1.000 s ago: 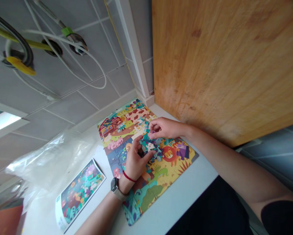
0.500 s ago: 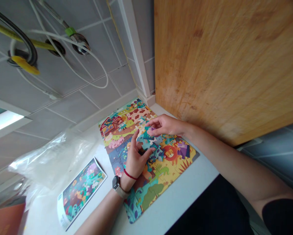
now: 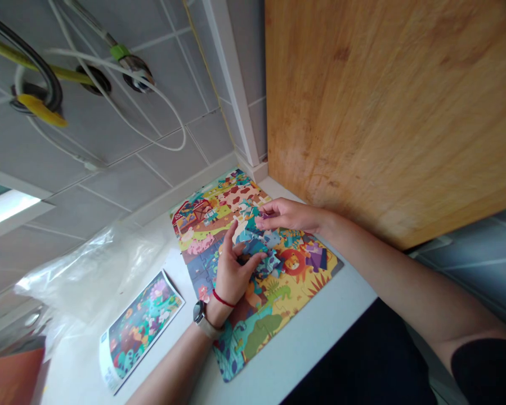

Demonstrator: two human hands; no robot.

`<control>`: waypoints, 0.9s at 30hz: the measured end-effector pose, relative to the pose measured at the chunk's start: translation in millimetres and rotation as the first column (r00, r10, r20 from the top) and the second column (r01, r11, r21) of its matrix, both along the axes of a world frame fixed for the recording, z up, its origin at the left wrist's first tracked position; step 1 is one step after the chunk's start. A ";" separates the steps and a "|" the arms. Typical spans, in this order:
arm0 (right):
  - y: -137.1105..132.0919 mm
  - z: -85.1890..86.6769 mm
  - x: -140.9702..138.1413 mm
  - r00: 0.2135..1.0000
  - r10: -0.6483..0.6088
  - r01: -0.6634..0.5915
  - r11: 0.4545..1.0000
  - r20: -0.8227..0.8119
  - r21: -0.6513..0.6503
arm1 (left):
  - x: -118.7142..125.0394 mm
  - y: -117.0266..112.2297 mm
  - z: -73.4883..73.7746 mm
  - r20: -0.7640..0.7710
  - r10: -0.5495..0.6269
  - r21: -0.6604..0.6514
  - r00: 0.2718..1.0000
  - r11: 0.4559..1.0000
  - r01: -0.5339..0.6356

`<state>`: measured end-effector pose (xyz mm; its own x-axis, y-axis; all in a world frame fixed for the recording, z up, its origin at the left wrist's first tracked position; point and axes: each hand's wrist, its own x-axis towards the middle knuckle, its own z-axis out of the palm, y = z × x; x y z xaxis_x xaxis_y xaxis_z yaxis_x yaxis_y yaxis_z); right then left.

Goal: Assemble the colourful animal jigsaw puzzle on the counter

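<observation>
A colourful animal jigsaw puzzle (image 3: 278,304) lies on a white counter (image 3: 316,337). A heap of loose teal pieces (image 3: 261,250) sits on its middle. My left hand (image 3: 231,270), with a watch and a red cord at the wrist, rests on the puzzle with its forefinger raised and thumb against the loose pieces. My right hand (image 3: 289,216) reaches in from the right and pinches a small piece between thumb and fingertips, just above the heap.
A printed picture sheet (image 3: 138,332) lies left of the puzzle, beside a crumpled clear plastic bag (image 3: 92,275). A large wooden board (image 3: 383,107) stands upright behind my right arm. Grey tiled wall with cables (image 3: 109,84) lies behind.
My right hand has shifted slightly up over the heap with its piece. My left forefinger has lifted and the hand has slid a little toward the heap.
</observation>
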<state>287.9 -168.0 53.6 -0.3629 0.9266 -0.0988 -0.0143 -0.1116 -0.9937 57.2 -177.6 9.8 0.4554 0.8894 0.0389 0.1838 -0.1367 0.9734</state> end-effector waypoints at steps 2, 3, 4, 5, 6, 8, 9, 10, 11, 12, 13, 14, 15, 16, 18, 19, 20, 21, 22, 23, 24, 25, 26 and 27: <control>-1.5 -1.2 -3.0 0.995 0.071 -0.073 0.997 0.071 0.024 | 0.6 0.7 0.5 0.028 0.013 -0.024 1.000 1.000 -0.012; -1.9 -2.1 -4.9 0.990 0.085 -0.090 0.995 0.112 0.041 | 0.8 0.8 0.6 0.035 0.020 -0.035 0.999 0.999 -0.019; -2.1 -3.1 -6.9 0.986 0.081 -0.090 0.994 0.143 0.056 | 1.0 0.9 0.6 0.040 0.025 -0.043 0.999 0.999 -0.023; -2.0 -4.0 -8.7 0.986 0.063 -0.074 0.995 0.153 0.067 | 0.9 0.9 0.3 0.043 0.028 -0.045 0.999 0.999 -0.027; -1.6 -4.5 -10.1 0.991 0.029 -0.038 0.997 0.132 0.066 | 0.8 1.0 -0.2 0.041 0.030 -0.040 0.999 0.999 -0.028; -0.3 -4.7 -11.2 0.997 -0.072 0.072 0.997 0.014 0.026 | 0.1 1.2 -2.1 0.033 -0.004 -0.007 0.999 1.000 0.004; 0.5 -4.3 -10.9 0.990 -0.131 0.131 0.991 -0.058 -0.008 | -0.4 1.5 -3.2 0.026 -0.038 0.020 0.999 0.999 0.038; 1.4 -3.7 -10.1 0.975 -0.188 0.184 0.982 -0.121 -0.045 | -0.8 1.7 -4.5 0.014 -0.075 0.050 0.997 0.996 0.074; 2.1 -3.1 -8.8 0.957 -0.234 0.224 0.971 -0.169 -0.080 | -1.3 2.0 -5.6 0.003 -0.108 0.077 0.994 0.991 0.107; 2.6 -2.3 -7.4 0.945 -0.261 0.243 0.964 -0.198 -0.109 | -1.7 2.1 -6.6 -0.007 -0.133 0.095 0.991 0.987 0.133; 2.9 -1.6 -6.1 0.939 -0.268 0.245 0.961 -0.214 -0.130 | -1.9 2.1 -7.2 -0.016 -0.144 0.101 0.989 0.984 0.145; 2.8 -1.1 -4.9 0.938 -0.263 0.235 0.961 -0.224 -0.145 | -2.0 2.1 -7.3 -0.024 -0.137 0.097 0.990 0.986 0.139; 2.5 -0.7 -4.1 0.942 -0.244 0.212 0.965 -0.231 -0.155 | -1.8 2.0 -7.1 -0.025 -0.114 0.088 0.993 0.989 0.116; 2.0 -0.7 -3.8 0.948 -0.218 0.184 0.970 -0.233 -0.158 | -1.5 2.0 -6.5 -0.021 -0.081 0.078 0.996 0.994 0.082; 0.9 -1.2 -4.3 0.959 -0.172 0.141 0.979 -0.227 -0.146 | -0.7 3.0 -4.6 0.008 0.000 0.067 1.000 0.998 0.000; 0.5 -1.8 -5.0 0.963 -0.155 0.126 0.982 -0.218 -0.140 | -0.3 4.2 -3.6 0.037 0.036 0.062 0.999 0.997 -0.039; 0.5 -2.4 -5.7 0.966 -0.147 0.120 0.983 -0.210 -0.137 | -0.1 5.9 -2.7 0.074 0.066 0.053 0.995 0.996 -0.070; 0.8 -2.9 -6.4 0.966 -0.155 0.127 0.982 -0.205 -0.139 | -0.1 8.1 -2.0 0.116 0.092 0.038 0.989 0.995 -0.097; 1.3 -3.3 -6.8 0.963 -0.176 0.147 0.978 -0.204 -0.146 | -0.4 10.6 -1.5 0.155 0.121 0.016 0.981 0.992 -0.125; 2.1 -3.5 -7.1 0.956 -0.206 0.175 0.972 -0.207 -0.157 | -1.0 13.3 -1.1 0.186 0.157 -0.011 0.970 0.987 -0.158; 2.9 -3.5 -7.1 0.946 -0.242 0.208 0.964 -0.216 -0.168 | -1.7 15.9 -0.7 0.207 0.197 -0.040 0.958 0.980 -0.193; 3.6 -3.3 -7.0 0.933 -0.278 0.241 0.954 -0.228 -0.179 | -2.6 18.2 -0.5 0.218 0.237 -0.068 0.947 0.971 -0.228; 4.1 -3.0 -7.1 0.921 -0.309 0.268 0.945 -0.238 -0.188 | -3.5 20.0 -0.2 0.221 0.270 -0.093 0.937 0.962 -0.255; 4.3 -2.8 -7.4 0.914 -0.324 0.281 0.940 -0.246 -0.194 | -4.3 21.3 0.0 0.220 0.291 -0.118 0.931 0.955 -0.271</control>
<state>280.5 -163.7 50.8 -0.1006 0.9776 -0.1846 -0.3364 -0.2080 -0.9185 52.9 -156.3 9.8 0.1735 0.9843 0.0335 -0.0301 -0.0287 0.9991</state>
